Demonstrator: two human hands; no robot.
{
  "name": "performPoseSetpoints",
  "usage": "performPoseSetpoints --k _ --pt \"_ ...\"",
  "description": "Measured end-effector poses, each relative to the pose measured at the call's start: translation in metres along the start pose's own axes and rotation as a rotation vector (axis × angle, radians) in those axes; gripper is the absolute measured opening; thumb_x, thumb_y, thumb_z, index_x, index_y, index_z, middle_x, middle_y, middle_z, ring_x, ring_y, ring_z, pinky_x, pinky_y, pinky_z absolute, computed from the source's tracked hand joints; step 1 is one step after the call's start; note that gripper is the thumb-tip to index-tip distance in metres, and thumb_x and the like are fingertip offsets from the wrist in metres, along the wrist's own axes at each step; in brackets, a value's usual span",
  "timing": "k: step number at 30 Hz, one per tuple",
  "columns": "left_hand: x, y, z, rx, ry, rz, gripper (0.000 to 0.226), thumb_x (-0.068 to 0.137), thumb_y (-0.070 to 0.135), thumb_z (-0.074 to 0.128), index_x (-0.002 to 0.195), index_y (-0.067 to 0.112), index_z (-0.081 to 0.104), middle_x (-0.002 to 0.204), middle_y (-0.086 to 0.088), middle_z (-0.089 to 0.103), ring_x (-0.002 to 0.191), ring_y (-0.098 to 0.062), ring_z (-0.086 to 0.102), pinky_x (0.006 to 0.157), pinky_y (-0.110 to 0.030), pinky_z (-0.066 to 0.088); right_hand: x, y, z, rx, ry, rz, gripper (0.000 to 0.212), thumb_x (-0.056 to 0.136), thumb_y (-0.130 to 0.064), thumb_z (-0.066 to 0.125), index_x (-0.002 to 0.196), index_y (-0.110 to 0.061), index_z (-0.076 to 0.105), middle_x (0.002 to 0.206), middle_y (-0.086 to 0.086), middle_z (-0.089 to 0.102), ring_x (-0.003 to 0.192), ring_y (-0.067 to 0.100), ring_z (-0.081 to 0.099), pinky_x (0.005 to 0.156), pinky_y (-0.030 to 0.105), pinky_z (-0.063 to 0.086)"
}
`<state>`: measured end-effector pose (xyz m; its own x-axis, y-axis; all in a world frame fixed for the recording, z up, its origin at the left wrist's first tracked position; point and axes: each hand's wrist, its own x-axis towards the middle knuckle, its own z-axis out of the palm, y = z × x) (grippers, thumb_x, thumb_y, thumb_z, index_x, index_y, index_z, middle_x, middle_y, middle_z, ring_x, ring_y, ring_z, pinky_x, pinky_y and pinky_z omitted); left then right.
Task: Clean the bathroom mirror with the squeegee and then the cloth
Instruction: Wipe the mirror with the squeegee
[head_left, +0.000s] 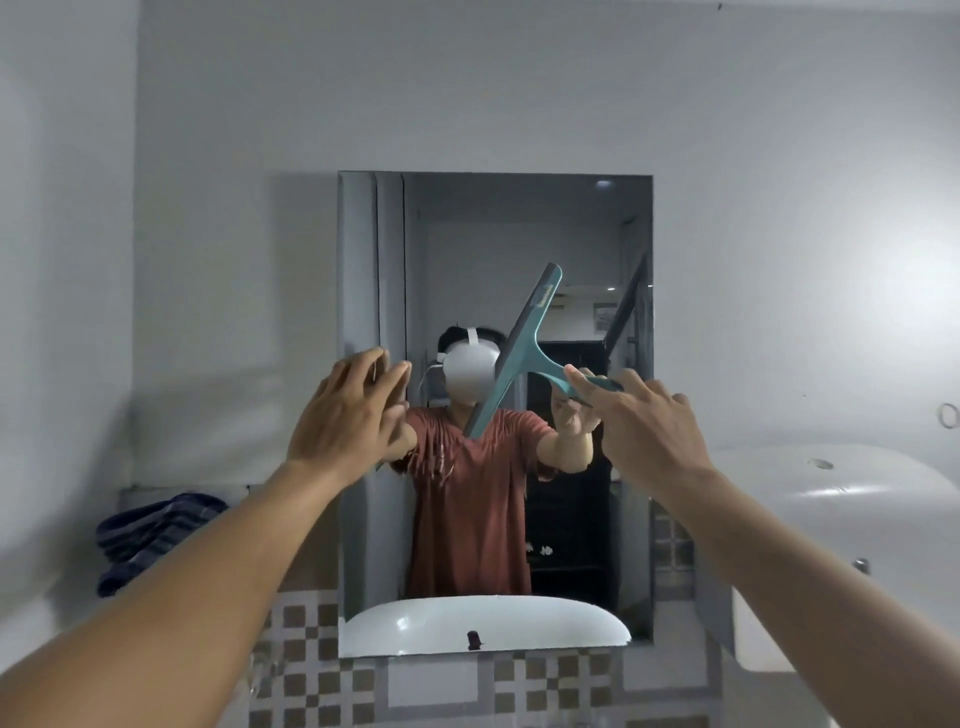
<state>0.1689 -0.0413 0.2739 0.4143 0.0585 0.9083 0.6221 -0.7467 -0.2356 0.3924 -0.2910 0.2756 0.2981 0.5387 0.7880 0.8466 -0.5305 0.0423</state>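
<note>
Both forearms fill the lower frame, reaching up from the bottom corners toward the mirror (519, 234) at frame centre. Largest first: grey wall, then the mirror set in it, its glass reflecting a person in a rust-red shirt with arms raised. White basin (831, 499) sits at right edge; a basin rim also shows along the mirror's lower edge. Checkered tile band runs across the bottom centre.

Step in hand, as judged: squeegee pass, cloth stage not yet begun. Squeegee (524, 358), teal, is up in front of the mid-right glass, blade tilted diagonally from upper right to lower left. Cannot tell whether the rubber edge is touching the glass or just off it.

Right hand (639, 421): grip pinching the squeegee handle at its end, thumb and fingertips closed round it, wrist cocked up, arm nearly straight. Left hand (345, 410): empty, fingers spread and slightly curled, at the mirror's left edge, mid-height; contact with the glass or wall unclear because of blur.

Cloth (156, 535), dark blue striped, lies bunched on a ledge at lower left, well apart from both hands, untouched.

Next move likely calls for squaring the blade flat to the glass, pressing evenly and pulling a straight stroke; a loose fingertip hold may let the blade twist or skip.
</note>
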Motion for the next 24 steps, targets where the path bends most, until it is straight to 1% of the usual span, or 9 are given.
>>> performPoseSetpoints --k 4,7,10,13,17,20,24 --pt "0.033 -0.002 -0.008 0.074 -0.009 0.042 0.056 0.094 0.034 0.054 0.146 0.017 0.045 0.15 -0.016 0.038 0.133 -0.036 0.04 0.109 -0.049 0.043 -0.002 0.013 0.003 0.025 0.001 0.049 0.07 0.098 -0.018 0.04 0.156 -0.048 0.016 0.124 0.003 0.053 0.107 0.03 0.056 0.089 0.045 0.05" --pt "0.042 -0.005 -0.01 0.088 -0.033 0.049 0.059 0.093 0.031 0.059 0.149 0.018 0.044 0.152 -0.018 0.036 0.135 -0.038 0.039 0.111 -0.052 0.042 -0.007 0.021 0.008 0.041 -0.006 0.099 0.08 0.094 -0.011 0.047 0.157 -0.048 0.012 0.112 0.003 0.054 0.097 0.031 0.059 0.079 0.044 0.054" --pt "0.042 -0.005 -0.011 0.075 -0.052 0.05 0.061 0.091 0.029 0.064 0.149 0.018 0.045 0.151 -0.02 0.037 0.133 -0.039 0.04 0.109 -0.053 0.043 -0.017 0.026 0.013 0.087 -0.012 0.149 0.079 0.095 -0.013 0.048 0.157 -0.048 0.013 0.105 0.004 0.055 0.086 0.029 0.061 0.07 0.042 0.056" --pt "0.041 -0.004 -0.015 0.067 -0.052 0.057 0.061 0.091 0.028 0.065 0.148 0.017 0.046 0.15 -0.021 0.039 0.132 -0.04 0.04 0.107 -0.054 0.045 -0.03 0.021 0.021 0.144 -0.012 0.194 0.074 0.098 -0.018 0.046 0.158 -0.046 0.012 0.104 0.006 0.056 0.081 0.03 0.062 0.066 0.04 0.055" --pt "0.042 -0.005 -0.016 0.079 -0.075 0.052 0.064 0.089 0.032 0.067 0.148 0.019 0.046 0.149 -0.019 0.039 0.13 -0.04 0.04 0.106 -0.054 0.044 -0.044 0.006 0.035 0.232 0.008 0.268 0.071 0.099 -0.018 0.045 0.159 -0.041 0.014 0.098 0.01 0.058 0.071 0.031 0.06 0.062 0.041 0.055" --pt "0.043 -0.004 -0.017 0.087 -0.08 0.045 0.064 0.087 0.034 0.068 0.147 0.021 0.048 0.149 -0.017 0.04 0.129 -0.039 0.041 0.105 -0.053 0.043 -0.055 -0.013 0.044 0.286 0.013 0.314 0.068 0.101 -0.021 0.044 0.16 -0.034 0.013 0.098 0.011 0.061 0.07 0.03 0.06 0.057 0.037 0.049" --pt "0.046 -0.007 -0.022 0.112 -0.079 0.07 0.059 0.087 0.033 0.068 0.143 0.02 0.052 0.142 -0.016 0.045 0.122 -0.038 0.044 0.097 -0.053 0.047 -0.067 -0.043 0.055 0.401 0.018 0.4 0.07 0.102 -0.026 0.046 0.161 -0.032 0.01 0.101 0.013 0.065 0.076 0.031 0.061 0.06 0.036 0.045"
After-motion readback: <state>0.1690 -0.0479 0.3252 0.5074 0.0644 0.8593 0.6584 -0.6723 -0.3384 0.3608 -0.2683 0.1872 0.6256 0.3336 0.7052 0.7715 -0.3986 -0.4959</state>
